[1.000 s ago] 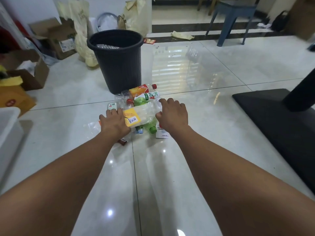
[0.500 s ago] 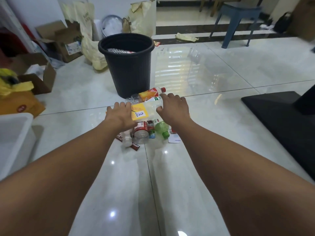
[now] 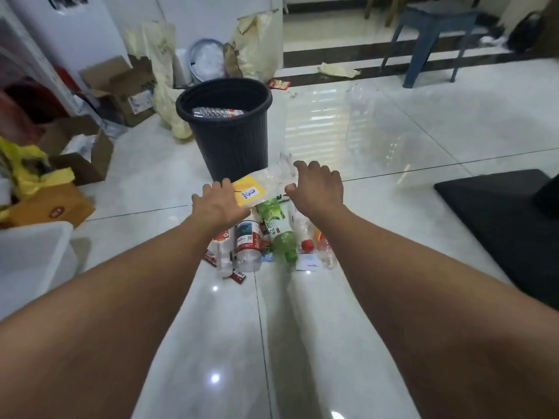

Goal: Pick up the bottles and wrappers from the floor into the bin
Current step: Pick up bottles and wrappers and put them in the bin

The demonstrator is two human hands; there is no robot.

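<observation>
Now the clear plastic pack with a yellow label (image 3: 252, 189) has been lifted off the floor pile and is held just near of the black ribbed plastic bin (image 3: 230, 140). The left hand (image 3: 217, 204) curls its fingers on the yellow end, and the right hand (image 3: 317, 189) hooks spread fingers over the clear end. The remaining bottles (image 3: 281, 240) lie on the tiles below. Release into the bin likely follows.

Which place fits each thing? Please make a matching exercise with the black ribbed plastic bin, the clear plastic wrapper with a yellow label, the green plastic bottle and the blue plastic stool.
Things
1. black ribbed plastic bin
2. clear plastic wrapper with a yellow label
3. green plastic bottle
4. blue plastic stool

Places
A. far back, on the right
B. lying on the floor, nearer than both hands
C. between the left hand and the right hand
D. upright, just beyond the hands

Pairs: 1-D, 2-C, 3-B, 4-A
</observation>
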